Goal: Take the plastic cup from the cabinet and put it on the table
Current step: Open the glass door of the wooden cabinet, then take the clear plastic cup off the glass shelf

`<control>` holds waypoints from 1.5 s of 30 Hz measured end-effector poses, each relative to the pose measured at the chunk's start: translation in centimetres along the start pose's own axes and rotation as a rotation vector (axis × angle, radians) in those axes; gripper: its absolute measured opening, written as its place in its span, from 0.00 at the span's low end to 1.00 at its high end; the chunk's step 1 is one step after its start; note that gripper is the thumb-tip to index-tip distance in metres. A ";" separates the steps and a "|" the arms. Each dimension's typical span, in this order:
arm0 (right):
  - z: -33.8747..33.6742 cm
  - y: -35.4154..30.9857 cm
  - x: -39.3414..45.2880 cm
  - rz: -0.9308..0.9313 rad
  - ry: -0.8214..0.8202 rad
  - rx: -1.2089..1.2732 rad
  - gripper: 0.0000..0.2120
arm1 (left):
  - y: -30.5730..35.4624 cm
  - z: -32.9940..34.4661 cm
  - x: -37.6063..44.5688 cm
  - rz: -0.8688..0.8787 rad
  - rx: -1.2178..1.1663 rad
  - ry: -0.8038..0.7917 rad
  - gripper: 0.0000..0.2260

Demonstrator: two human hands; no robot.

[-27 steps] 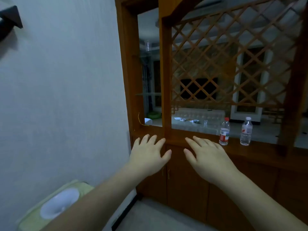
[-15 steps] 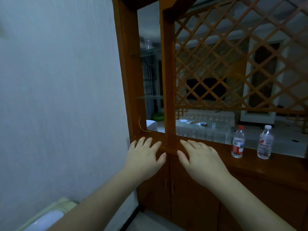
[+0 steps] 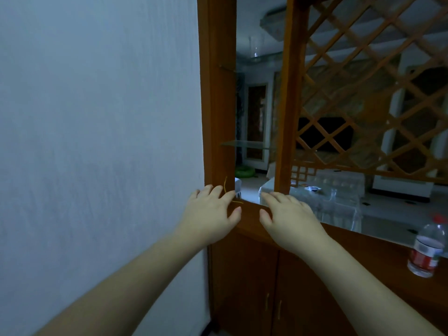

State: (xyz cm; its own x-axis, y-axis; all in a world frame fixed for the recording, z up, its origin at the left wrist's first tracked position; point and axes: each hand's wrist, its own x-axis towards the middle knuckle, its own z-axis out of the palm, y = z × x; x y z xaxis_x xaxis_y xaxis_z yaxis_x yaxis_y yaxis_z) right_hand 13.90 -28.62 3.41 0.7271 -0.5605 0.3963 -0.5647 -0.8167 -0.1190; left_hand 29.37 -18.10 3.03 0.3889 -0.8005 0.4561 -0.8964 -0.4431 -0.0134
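Head view, looking forward and slightly down: two bare forearms reach in from the bottom edge, from 7 o'clock and 5 o'clock, toward the middle. The left hand [image 3: 210,214] is palm down, fingers loosely spread and holding nothing, at the base of the left post of a wooden cabinet [image 3: 244,275]. The right hand [image 3: 289,220] is just beside it at its 3 o'clock, also palm down with fingers relaxed and spread, empty, over the cabinet's ledge; a narrow gap separates the two thumbs. Whether either palm touches the wood cannot be told.

Below the hands, toward 6 o'clock, are two closed cabinet doors with small handles. At 4 o'clock, on the ledge near the right edge, stands a clear water bottle [image 3: 428,248] with a red cap and red label, upright. A thin yellow thread [image 3: 226,187] hangs on the left post right above the left fingers.

A plain pale wall [image 3: 97,141] fills the left half from 7 to 11 o'clock. Above the hands, between the cabinet's two posts, sits a glass shelf [image 3: 244,143]. Higher, near 12 o'clock, a second glass shelf carries the plastic cup [image 3: 254,46], clear and faint, upright, well apart from both hands. From 1 to 3 o'clock runs a wooden lattice panel [image 3: 375,81]; a dim room with a covered table [image 3: 339,202] shows beyond it.
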 end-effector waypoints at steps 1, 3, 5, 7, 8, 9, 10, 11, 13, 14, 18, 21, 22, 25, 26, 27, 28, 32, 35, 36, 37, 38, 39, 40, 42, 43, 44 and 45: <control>0.2 -0.1 1.3 0.002 0.008 -0.002 0.26 | -0.8 0.3 1.1 0.005 -0.003 -0.002 0.27; 0.3 0.0 3.9 0.017 0.033 -0.004 0.26 | -2.2 1.1 3.4 0.016 -0.010 -0.009 0.27; 0.4 0.2 6.4 0.020 0.051 -0.004 0.26 | -3.2 1.9 5.6 0.027 -0.024 0.007 0.26; 0.5 0.7 9.0 0.001 0.046 0.033 0.27 | -4.0 2.4 8.2 0.052 -0.042 0.039 0.26; 0.7 1.0 10.4 -0.006 0.035 0.064 0.27 | -4.4 2.6 9.7 0.065 -0.049 0.049 0.26; 0.8 1.3 11.7 -0.009 0.026 0.088 0.27 | -4.7 2.8 11.2 0.076 -0.054 0.057 0.26; 1.0 1.7 13.1 -0.008 0.021 0.093 0.27 | -4.9 3.1 12.7 0.084 -0.055 0.068 0.26; 1.2 2.1 14.6 -0.006 0.019 0.082 0.27 | -5.1 3.4 14.3 0.089 -0.055 0.083 0.25; 1.6 3.1 17.8 -0.009 0.015 0.037 0.28 | -5.4 3.9 17.5 0.091 -0.074 0.096 0.24; 1.7 3.6 19.4 -0.014 0.015 0.015 0.28 | -5.5 4.1 19.3 0.093 -0.082 0.088 0.24; 1.8 5.9 25.7 -0.038 0.052 -0.021 0.28 | -5.7 4.4 26.1 0.096 -0.082 0.078 0.25; 1.3 7.7 30.2 -0.048 0.072 0.015 0.28 | -5.8 4.6 30.7 0.109 -0.046 0.084 0.24; 1.1 8.3 31.8 -0.059 0.072 0.021 0.27 | -5.9 4.5 32.3 0.106 -0.039 0.080 0.24; 0.2 10.0 36.4 -0.107 0.099 0.014 0.28 | -6.6 3.9 36.7 0.088 -0.103 0.105 0.23; -0.2 10.4 37.8 -0.120 0.110 0.020 0.27 | -6.8 3.8 38.0 0.087 -0.131 0.117 0.23; -0.7 10.8 39.2 -0.130 0.118 0.031 0.27 | -7.0 3.8 39.1 0.092 -0.149 0.125 0.23; -1.2 11.0 40.5 -0.139 0.127 0.045 0.27 | -7.3 3.8 40.2 0.098 -0.163 0.129 0.23; -3.1 10.9 45.5 -0.160 0.206 0.051 0.27 | -8.6 2.1 44.6 0.125 -0.217 0.166 0.24; -3.7 10.0 48.7 -0.174 0.274 0.042 0.28 | -9.7 0.4 48.1 0.164 -0.250 0.228 0.24; -3.8 9.7 49.7 -0.171 0.296 0.048 0.27 | -10.1 -0.2 49.2 0.182 -0.261 0.245 0.24; -3.8 9.4 50.7 -0.161 0.318 0.053 0.27 | -10.5 -0.7 50.1 0.199 -0.273 0.260 0.23; -4.0 9.1 51.6 -0.148 0.341 0.054 0.27 | -10.9 -1.3 50.9 0.217 -0.285 0.276 0.23; -4.3 8.8 52.4 -0.136 0.359 0.052 0.27 | -11.3 -1.8 51.7 0.235 -0.297 0.288 0.23; -4.7 8.4 53.1 -0.127 0.373 0.052 0.27 | -11.9 -2.3 52.4 0.250 -0.308 0.295 0.23; -5.6 7.8 54.4 -0.118 0.403 0.063 0.26 | -13.1 -3.2 53.6 0.273 -0.320 0.302 0.23; -6.1 7.5 54.9 -0.111 0.425 0.070 0.26 | -13.7 -3.6 54.3 0.287 -0.325 0.306 0.22; -6.8 7.1 55.4 -0.106 0.447 0.075 0.25 | -14.3 -3.9 55.0 0.304 -0.336 0.315 0.22; -7.6 6.7 55.9 -0.102 0.467 0.077 0.25 | -14.8 -4.3 55.7 0.319 -0.353 0.330 0.21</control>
State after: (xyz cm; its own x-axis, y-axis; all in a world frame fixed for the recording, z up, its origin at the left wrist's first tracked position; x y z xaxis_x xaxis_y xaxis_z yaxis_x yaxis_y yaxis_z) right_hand 47.80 -64.41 31.66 0.5145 -0.3700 0.7735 -0.4566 -0.8818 -0.1181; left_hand 63.36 -54.40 32.43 0.0517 -0.6791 0.7322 -0.9971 0.0065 0.0764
